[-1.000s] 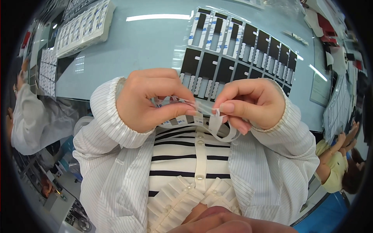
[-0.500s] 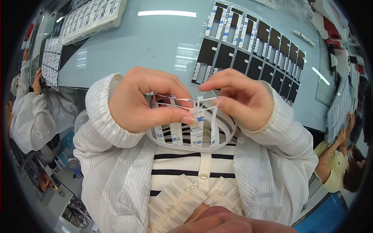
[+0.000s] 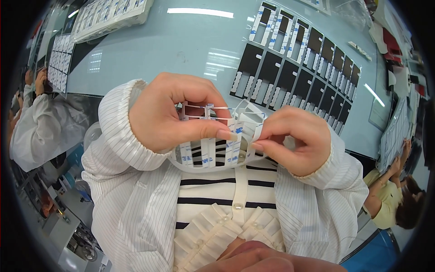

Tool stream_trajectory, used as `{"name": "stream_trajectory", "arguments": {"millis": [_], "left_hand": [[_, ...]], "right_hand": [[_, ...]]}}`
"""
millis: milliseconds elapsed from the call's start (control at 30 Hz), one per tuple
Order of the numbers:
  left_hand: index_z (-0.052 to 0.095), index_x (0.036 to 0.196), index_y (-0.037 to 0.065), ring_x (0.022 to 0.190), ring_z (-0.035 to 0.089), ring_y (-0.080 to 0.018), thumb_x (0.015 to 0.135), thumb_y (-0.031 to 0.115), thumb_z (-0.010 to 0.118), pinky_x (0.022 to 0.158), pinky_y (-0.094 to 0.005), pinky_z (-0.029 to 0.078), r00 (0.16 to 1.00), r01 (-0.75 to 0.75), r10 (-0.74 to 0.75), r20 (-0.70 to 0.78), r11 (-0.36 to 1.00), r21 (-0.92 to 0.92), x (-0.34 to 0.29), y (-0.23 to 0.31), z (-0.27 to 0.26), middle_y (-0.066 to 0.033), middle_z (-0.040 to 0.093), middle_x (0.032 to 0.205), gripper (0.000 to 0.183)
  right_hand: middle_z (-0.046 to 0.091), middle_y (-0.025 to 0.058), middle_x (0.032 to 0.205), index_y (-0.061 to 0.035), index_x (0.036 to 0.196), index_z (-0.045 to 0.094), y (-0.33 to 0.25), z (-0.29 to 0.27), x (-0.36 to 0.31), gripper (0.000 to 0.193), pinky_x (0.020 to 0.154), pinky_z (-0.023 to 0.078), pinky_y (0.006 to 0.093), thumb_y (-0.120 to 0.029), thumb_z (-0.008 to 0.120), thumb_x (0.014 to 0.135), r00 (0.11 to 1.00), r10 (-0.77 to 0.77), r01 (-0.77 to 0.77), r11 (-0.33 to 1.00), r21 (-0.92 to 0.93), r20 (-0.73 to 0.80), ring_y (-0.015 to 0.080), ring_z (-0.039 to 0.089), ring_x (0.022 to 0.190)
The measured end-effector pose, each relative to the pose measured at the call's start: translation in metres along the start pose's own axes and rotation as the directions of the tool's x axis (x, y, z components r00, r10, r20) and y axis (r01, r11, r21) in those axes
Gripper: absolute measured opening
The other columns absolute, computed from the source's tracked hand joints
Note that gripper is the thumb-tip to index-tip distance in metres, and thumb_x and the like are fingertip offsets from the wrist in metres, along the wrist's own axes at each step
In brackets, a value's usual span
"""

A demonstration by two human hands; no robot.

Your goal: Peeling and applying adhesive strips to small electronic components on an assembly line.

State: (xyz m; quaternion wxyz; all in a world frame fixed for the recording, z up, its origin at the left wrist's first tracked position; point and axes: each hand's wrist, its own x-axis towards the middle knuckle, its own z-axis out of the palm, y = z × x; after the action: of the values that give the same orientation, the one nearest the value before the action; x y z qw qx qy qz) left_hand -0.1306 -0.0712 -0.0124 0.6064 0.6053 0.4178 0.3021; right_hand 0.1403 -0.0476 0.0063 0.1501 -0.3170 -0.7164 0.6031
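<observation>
My left hand [image 3: 174, 113] is closed on a curled white adhesive-tape sheet [image 3: 209, 156], die-cut into narrow strips with blue print on them. Thumb and fingers pinch it near its upper edge, and the sheet bows down in front of my striped shirt. At its right side my right hand [image 3: 301, 141] pinches the end of a white strip [image 3: 258, 132] between thumb and forefinger. Thin bridging pieces stretch between the strips beside my left fingers. The fingers partly hide where the strip joins the sheet.
Beyond my hands, rows of black rectangular pieces [image 3: 285, 75] lie on the pale table [image 3: 172, 50], some with white-and-blue tape. A tray of tape sheets [image 3: 111, 20] stands far left. A small white strip [image 3: 359, 51] lies far right. Co-workers handle sheets at both sides.
My right hand has moved down and slightly right, its thumb and forefinger now closed on a strip end. My left hand stays nearly in place, and the tape sheet has shifted a little.
</observation>
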Motion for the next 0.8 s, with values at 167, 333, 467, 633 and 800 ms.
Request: {"name": "stream_trajectory", "arguments": {"millis": [167,333,467,633,800], "left_hand": [[0.073,0.093,0.001,0.064,0.051,-0.0052,0.087,0.011,0.078,0.058,-0.0203,0.041,0.999,0.041,-0.043,-0.017,0.992,-0.117,0.003,-0.005,-0.001,-0.0022,0.069,0.087,0.012],[0.07,0.088,-0.001,0.076,0.062,-0.0141,0.086,0.007,0.074,0.07,-0.0282,0.049,0.999,0.044,-0.044,-0.002,0.998,-0.036,0.01,0.002,-0.01,-0.0099,0.069,0.1,0.009],[0.072,0.075,0.001,0.061,0.056,-0.009,0.086,0.017,0.08,0.056,-0.0237,0.044,0.978,-0.141,0.173,-0.12,0.961,0.238,0.011,-0.018,-0.007,-0.006,0.066,0.07,0.021],[0.07,0.071,-0.001,0.048,0.049,-0.0097,0.085,0.023,0.081,0.046,-0.026,0.04,0.974,0.009,0.077,-0.214,0.926,0.378,0.017,-0.013,-0.006,-0.0046,0.061,0.058,0.03],[0.07,0.07,-0.001,0.047,0.049,-0.0105,0.085,0.028,0.081,0.046,-0.0264,0.041,0.956,0.056,0.073,-0.283,0.905,0.422,0.02,-0.02,-0.005,-0.0049,0.06,0.056,0.034]], "right_hand": [[0.071,0.0127,0.088,0.0,0.094,0.072,0.008,0.011,-0.008,0.029,0.054,0.049,0.0267,0.004,0.084,0.068,0.801,-0.595,0.394,0.608,-0.69,-0.066,0.0192,0.067,0.068],[0.073,0.0139,0.09,0.0012,0.092,0.074,0.006,0.012,-0.016,0.023,0.051,0.046,0.0255,0.0,0.079,0.07,0.74,-0.659,0.432,0.313,-0.846,0.134,0.0183,0.066,0.065],[0.073,0.0086,0.085,-0.0025,0.09,0.075,0.02,0.016,-0.012,0.019,0.051,0.034,0.0246,-0.003,0.072,0.07,0.521,-0.817,0.455,0.024,-0.89,0.245,0.0156,0.056,0.06],[0.073,0.0063,0.08,-0.0034,0.088,0.074,0.021,0.015,-0.013,0.014,0.051,0.036,0.0241,-0.003,0.073,0.074,0.45,-0.842,0.492,-0.045,-0.869,0.299,0.0152,0.056,0.057],[0.074,0.0074,0.081,-0.0028,0.086,0.073,0.023,0.021,-0.013,0.009,0.052,0.04,0.0246,-0.005,0.071,0.077,0.38,-0.868,0.624,-0.015,-0.782,0.32,0.0164,0.058,0.057]]}}
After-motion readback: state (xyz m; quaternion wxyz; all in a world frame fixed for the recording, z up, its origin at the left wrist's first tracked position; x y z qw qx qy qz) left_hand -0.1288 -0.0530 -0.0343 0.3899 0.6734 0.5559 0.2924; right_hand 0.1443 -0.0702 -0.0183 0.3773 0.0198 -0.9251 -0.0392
